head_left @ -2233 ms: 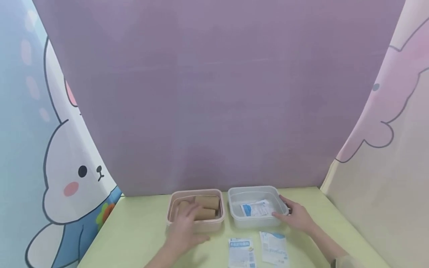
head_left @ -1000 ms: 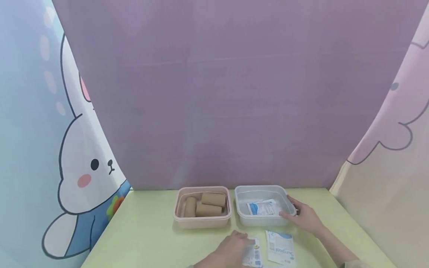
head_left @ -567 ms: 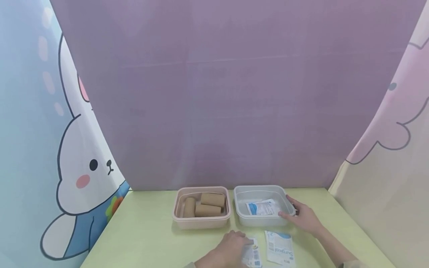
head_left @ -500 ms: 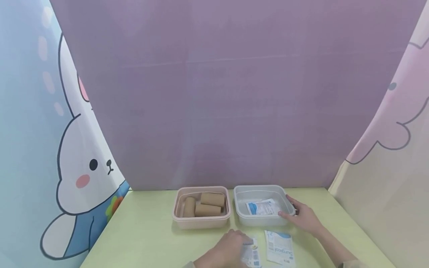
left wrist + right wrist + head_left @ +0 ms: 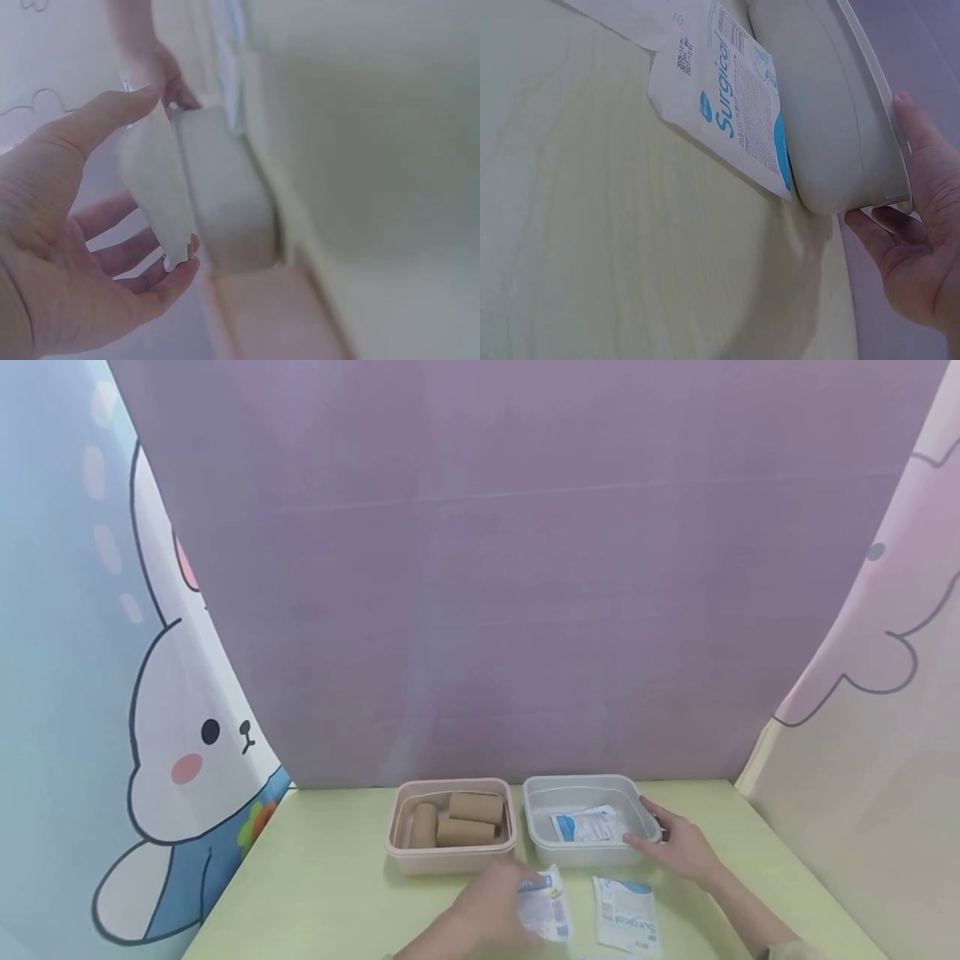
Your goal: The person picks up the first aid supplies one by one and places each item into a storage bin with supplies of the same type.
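Note:
My left hand [image 5: 491,900] pinches a white and blue medical packet [image 5: 547,912] by its edges, thumb on one side and fingertips on the other. In the left wrist view the packet [image 5: 159,176] stands on edge, slightly bowed, between thumb [image 5: 112,112] and fingers. My right hand [image 5: 686,852] grips the right front corner of a pale grey plastic box [image 5: 581,858], thumb at the rim and fingers round the side. One packet [image 5: 588,825] lies inside that box. A packet printed "Surgical" [image 5: 628,914] lies on the table just in front of it.
A pink plastic box [image 5: 450,863] with several brown cardboard rolls [image 5: 465,833] stands left of the grey box. The edge of another packet [image 5: 603,957] shows at the bottom of the head view. A purple cloth [image 5: 480,610] hangs behind the yellow table [image 5: 322,877].
My left hand first leaves the pink box for the packet on the table. It now has that packet lifted and shifted slightly left and away. The right hand stays on the grey box.

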The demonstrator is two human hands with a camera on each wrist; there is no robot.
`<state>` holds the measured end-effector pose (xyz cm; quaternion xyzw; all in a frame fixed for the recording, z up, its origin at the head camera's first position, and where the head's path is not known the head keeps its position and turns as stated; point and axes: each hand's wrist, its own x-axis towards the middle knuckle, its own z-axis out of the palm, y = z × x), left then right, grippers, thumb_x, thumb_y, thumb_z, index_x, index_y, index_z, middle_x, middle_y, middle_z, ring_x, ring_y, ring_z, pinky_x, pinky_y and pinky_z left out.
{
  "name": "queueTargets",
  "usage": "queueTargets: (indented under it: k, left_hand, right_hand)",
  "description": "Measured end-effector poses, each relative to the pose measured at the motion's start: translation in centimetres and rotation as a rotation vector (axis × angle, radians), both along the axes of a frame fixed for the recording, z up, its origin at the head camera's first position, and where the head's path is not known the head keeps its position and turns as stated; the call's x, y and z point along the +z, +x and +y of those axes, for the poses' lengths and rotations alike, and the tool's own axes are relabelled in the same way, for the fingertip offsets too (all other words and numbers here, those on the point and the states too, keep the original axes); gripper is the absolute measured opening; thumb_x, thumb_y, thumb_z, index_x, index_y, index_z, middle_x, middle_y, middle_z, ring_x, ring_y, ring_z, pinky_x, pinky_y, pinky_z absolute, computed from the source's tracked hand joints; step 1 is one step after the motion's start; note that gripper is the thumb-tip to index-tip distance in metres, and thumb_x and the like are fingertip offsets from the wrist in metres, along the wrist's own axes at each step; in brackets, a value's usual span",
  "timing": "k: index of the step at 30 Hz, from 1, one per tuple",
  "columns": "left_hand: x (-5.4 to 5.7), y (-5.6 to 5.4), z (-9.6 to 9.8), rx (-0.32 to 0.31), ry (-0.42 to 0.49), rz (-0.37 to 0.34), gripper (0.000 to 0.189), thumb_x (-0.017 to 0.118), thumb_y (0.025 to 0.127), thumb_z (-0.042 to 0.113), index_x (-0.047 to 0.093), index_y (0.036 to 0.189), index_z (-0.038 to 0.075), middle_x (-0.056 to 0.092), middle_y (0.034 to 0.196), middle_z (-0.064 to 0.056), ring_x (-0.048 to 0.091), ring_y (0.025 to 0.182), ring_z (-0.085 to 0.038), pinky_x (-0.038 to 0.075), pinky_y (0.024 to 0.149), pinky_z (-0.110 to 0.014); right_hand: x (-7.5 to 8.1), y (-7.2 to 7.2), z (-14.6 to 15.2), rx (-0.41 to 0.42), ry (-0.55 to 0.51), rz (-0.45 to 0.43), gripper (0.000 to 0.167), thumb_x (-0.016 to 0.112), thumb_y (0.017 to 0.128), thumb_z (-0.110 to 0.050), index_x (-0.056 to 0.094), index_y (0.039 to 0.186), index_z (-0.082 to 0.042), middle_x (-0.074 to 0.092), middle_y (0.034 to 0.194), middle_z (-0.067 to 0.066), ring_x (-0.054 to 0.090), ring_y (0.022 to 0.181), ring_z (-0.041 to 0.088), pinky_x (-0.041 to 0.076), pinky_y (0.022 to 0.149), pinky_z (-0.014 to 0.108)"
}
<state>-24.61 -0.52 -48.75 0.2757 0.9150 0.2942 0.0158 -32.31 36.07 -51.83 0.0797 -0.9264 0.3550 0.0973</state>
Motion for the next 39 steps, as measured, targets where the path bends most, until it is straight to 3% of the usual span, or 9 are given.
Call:
queueTargets:
  k: [6, 9, 16, 20, 27, 33, 39]
  left_hand:
    - [3.2, -0.1, -2.4, 0.052, 0.009, 0.076, 0.071, 0.101, 0.059, 0.033, 0.078, 0.123, 0.014, 0.073, 0.128, -0.007, 0.065, 0.119, -0.025, 0.058, 0.106, -0.046]
    - [4.0, -1.2, -3.5, 0.073, 0.018, 0.100, 0.071, 0.100, 0.061, 0.031, 0.077, 0.124, 0.009, 0.075, 0.127, -0.008, 0.067, 0.117, -0.027, 0.058, 0.105, -0.050]
    - [5.7, -4.3, -4.3, 0.108, 0.035, 0.157, 0.069, 0.097, 0.068, 0.030, 0.075, 0.129, 0.005, 0.076, 0.128, -0.010, 0.069, 0.117, -0.027, 0.059, 0.103, -0.047]
    - [6.5, -5.5, -3.4, 0.111, 0.028, 0.184, 0.067, 0.096, 0.069, 0.029, 0.075, 0.129, 0.005, 0.077, 0.129, -0.010, 0.071, 0.117, -0.028, 0.059, 0.104, -0.045]
    - [7.2, -6.9, 0.2, 0.163, 0.013, 0.113, 0.067, 0.097, 0.071, 0.037, 0.076, 0.129, 0.009, 0.074, 0.130, -0.010, 0.066, 0.121, -0.029, 0.056, 0.104, -0.048]
    - [6.7, -7.9, 2.8, 0.162, -0.003, 0.054, 0.069, 0.100, 0.071, 0.038, 0.076, 0.129, 0.008, 0.071, 0.131, -0.013, 0.063, 0.121, -0.029, 0.055, 0.107, -0.049]
    - [6.3, -8.2, 4.9, 0.220, 0.064, -0.066, 0.075, 0.101, 0.069, 0.028, 0.072, 0.135, 0.008, 0.066, 0.134, -0.014, 0.061, 0.113, -0.025, 0.057, 0.103, -0.046]
  right_hand:
    - [-0.2, -0.2, 0.2, -0.011, 0.016, 0.003, 0.093, 0.085, 0.089, -0.047, 0.047, 0.157, 0.003, 0.061, 0.145, 0.034, 0.076, 0.113, 0.040, 0.059, 0.079, 0.021]
    - [-0.2, -0.2, 0.2, -0.004, 0.017, 0.001, 0.093, 0.085, 0.089, -0.047, 0.047, 0.157, 0.004, 0.061, 0.144, 0.035, 0.076, 0.112, 0.040, 0.060, 0.079, 0.021]
    - [-0.3, -0.1, -0.1, -0.001, 0.003, 0.003, 0.092, 0.086, 0.088, -0.046, 0.048, 0.156, 0.004, 0.062, 0.144, 0.034, 0.076, 0.114, 0.041, 0.059, 0.081, 0.020]
    - [-0.3, -0.1, -0.1, 0.004, 0.002, 0.006, 0.092, 0.086, 0.089, -0.045, 0.047, 0.156, 0.004, 0.061, 0.144, 0.034, 0.076, 0.112, 0.040, 0.059, 0.080, 0.020]
    - [-0.2, -0.2, 0.2, -0.007, 0.009, 0.015, 0.091, 0.086, 0.088, -0.045, 0.048, 0.155, 0.004, 0.063, 0.141, 0.035, 0.076, 0.111, 0.039, 0.059, 0.075, 0.020]
    - [-0.2, -0.1, 0.1, -0.001, 0.022, 0.015, 0.091, 0.086, 0.088, -0.044, 0.048, 0.155, 0.006, 0.064, 0.139, 0.036, 0.076, 0.112, 0.041, 0.058, 0.073, 0.020]
    - [-0.1, -0.2, 0.0, -0.002, 0.024, 0.023, 0.091, 0.087, 0.088, -0.044, 0.049, 0.155, 0.005, 0.064, 0.139, 0.036, 0.075, 0.113, 0.043, 0.059, 0.075, 0.020]
